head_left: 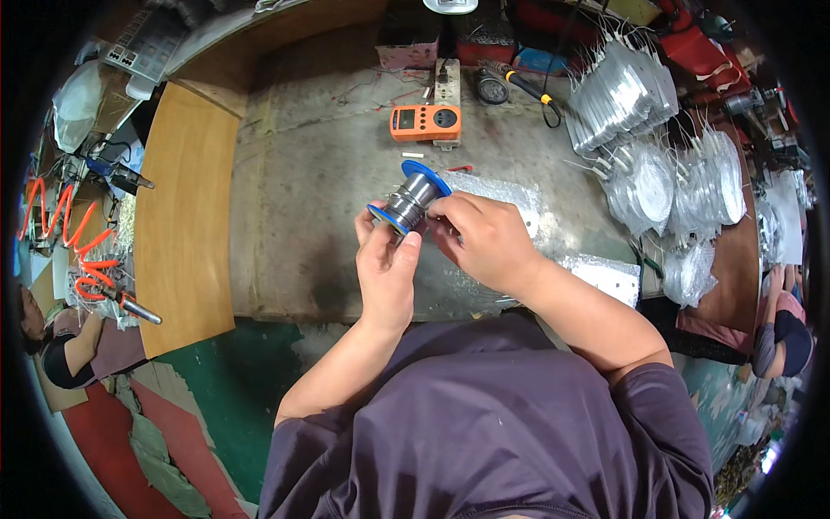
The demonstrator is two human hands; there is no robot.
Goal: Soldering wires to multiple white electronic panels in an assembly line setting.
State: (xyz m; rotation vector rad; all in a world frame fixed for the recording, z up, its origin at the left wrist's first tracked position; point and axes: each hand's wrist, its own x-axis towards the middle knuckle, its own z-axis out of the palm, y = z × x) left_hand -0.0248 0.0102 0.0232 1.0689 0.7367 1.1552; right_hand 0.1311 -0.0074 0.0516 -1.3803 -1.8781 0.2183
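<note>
Over the worktable I hold a spool of grey metal wire, likely solder (410, 202), with blue end flanges, tilted up to the right. My left hand (386, 272) is closed round its lower flange, thumb on the near side. Curled fingers of my right hand (491, 238) meet at the right side of the winding; whatever they pinch is hidden. Beyond the spool lies an orange meter (425, 123) with a small screen and a socket. A short white stick (413, 156) rests between the meter and the spool. Silvery sheet material (519, 197) lies partly behind my right hand.
A power strip (446, 80), a yellow-handled soldering iron (529, 88) and a round holder (492, 87) sit at the back. Silver plates with wires (618, 95) and round silver pieces (647, 190) are stacked right. A wooden panel (186, 216) borders the left. People work at both sides.
</note>
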